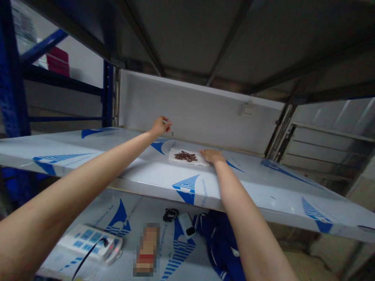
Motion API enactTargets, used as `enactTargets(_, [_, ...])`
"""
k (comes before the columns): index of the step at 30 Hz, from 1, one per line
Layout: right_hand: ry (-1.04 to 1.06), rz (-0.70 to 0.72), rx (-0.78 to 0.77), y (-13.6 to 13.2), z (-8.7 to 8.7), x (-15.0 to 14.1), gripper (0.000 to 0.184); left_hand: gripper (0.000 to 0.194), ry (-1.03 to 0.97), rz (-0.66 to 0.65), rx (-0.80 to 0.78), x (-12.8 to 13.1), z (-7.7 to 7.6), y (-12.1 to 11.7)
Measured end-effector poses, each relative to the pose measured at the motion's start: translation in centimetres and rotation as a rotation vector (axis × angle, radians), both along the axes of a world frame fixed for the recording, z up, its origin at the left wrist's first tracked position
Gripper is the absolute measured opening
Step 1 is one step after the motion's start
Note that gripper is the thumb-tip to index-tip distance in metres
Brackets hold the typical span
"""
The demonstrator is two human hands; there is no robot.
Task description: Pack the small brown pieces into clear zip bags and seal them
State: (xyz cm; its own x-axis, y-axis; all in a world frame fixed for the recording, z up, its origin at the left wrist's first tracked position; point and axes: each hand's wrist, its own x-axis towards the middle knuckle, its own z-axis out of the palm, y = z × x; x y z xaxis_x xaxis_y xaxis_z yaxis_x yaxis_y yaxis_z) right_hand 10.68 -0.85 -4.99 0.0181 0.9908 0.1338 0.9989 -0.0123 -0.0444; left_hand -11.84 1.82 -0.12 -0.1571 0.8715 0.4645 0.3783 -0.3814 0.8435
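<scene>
My left hand (pixel 161 125) is raised above the back of the upper shelf board, its fingers pinched on a thin, pale, see-through strip (pixel 170 120). A tiny dark thing (pixel 172 134) shows just below those fingers; whether it hangs or lies there I cannot tell. On the board, a pile of small, shiny, dark brown pieces (pixel 185 156) sits on a white sheet (pixel 173 158). Their exact kind is too small to make out. My right hand (pixel 212 155) lies at the sheet's right edge with its fingers laid flat towards the pile.
Blue-printed protective film covers the upper board (pixel 146 171). Below are a white power strip (pixel 88 242) with a black cable, a pale blue device (pixel 186 225), a small black item (pixel 170 214) and dark blue clothing (pixel 222 242). A metal shelf (pixel 187 39) hangs overhead.
</scene>
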Motion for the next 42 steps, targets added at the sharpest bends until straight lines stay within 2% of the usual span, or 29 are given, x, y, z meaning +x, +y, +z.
enactTargets(2, [-0.049, -0.067, -0.018, 0.1, 0.0, 0.4, 0.054, 0.020, -0.147, -0.028, -0.053, 0.8, -0.3, 0.5])
enactTargets(5, [-0.069, -0.077, 0.053, 0.3, 0.3, 0.3, 0.052, 0.015, -0.199, -0.069, -0.082, 1.7, -0.5, 0.7])
enactTargets(7, [0.010, -0.014, 0.151, 0.4, 0.6, -0.4, 0.053, 0.008, -0.213, -0.094, -0.084, 2.2, -0.6, 0.5])
enactTargets(9, [0.199, 0.132, 0.232, 0.7, 0.9, -1.5, 0.054, 0.005, -0.185, -0.143, -0.043, 2.8, -0.9, 0.1])
enactTargets(11, [0.437, 0.320, 0.277, 1.1, 1.1, -2.8, 0.051, 0.009, -0.099, -0.225, 0.039, 3.5, -1.4, -0.3])
enactTargets(13, [0.626, 0.445, 0.279, 1.6, 0.9, -3.9, 0.046, 0.015, 0.061, -0.283, 0.137, 4.2, -2.0, -0.6])
enactTargets(16, [0.806, 0.484, 0.259, 2.1, 0.6, -4.4, 0.040, 0.024, 0.326, -0.266, 0.295, 4.8, -2.5, -0.8])
enactTargets(18, [0.874, 0.497, 0.307, 2.5, 0.5, -4.0, 0.035, 0.027, 0.440, -0.273, 0.385, 4.8, -2.6, -0.8])
enactTargets(20, [0.905, 0.522, 0.396, 2.9, 0.5, -3.4, 0.031, 0.028, 0.506, -0.326, 0.403, 4.4, -2.4, -0.7])
enactTargets(22, [0.901, 0.525, 0.461, 3.3, 0.6, -2.7, 0.029, 0.024, 0.507, -0.391, 0.351, 3.8, -2.3, -0.5])
enactTargets(27, [0.721, 0.521, 0.535, 3.7, 0.4, -2.2, 0.029, 0.019, 0.487, -0.550, 0.241, 3.0, -2.2, -0.6])
enactTargets(32, [0.635, 0.447, 0.730, 2.9, 0.7, -2.3, 0.037, 0.022, 0.495, -0.470, 0.348, 2.9, -2.4, -0.9])
enactTargets(35, [0.714, 0.544, 0.630, 2.3, 1.2, -2.8, 0.029, 0.021, 0.499, -0.415, 0.437, 3.1, -2.8, -0.7])
enactTargets(38, [0.806, 0.632, 0.499, 1.8, 1.4, -3.4, 0.032, 0.022, 0.532, -0.383, 0.512, 3.4, -3.2, -0.4])
enactTargets(42, [0.865, 0.666, 0.446, 1.4, 1.4, -3.4, 0.035, 0.025, 0.566, -0.404, 0.501, 3.6, -3.3, -0.5])
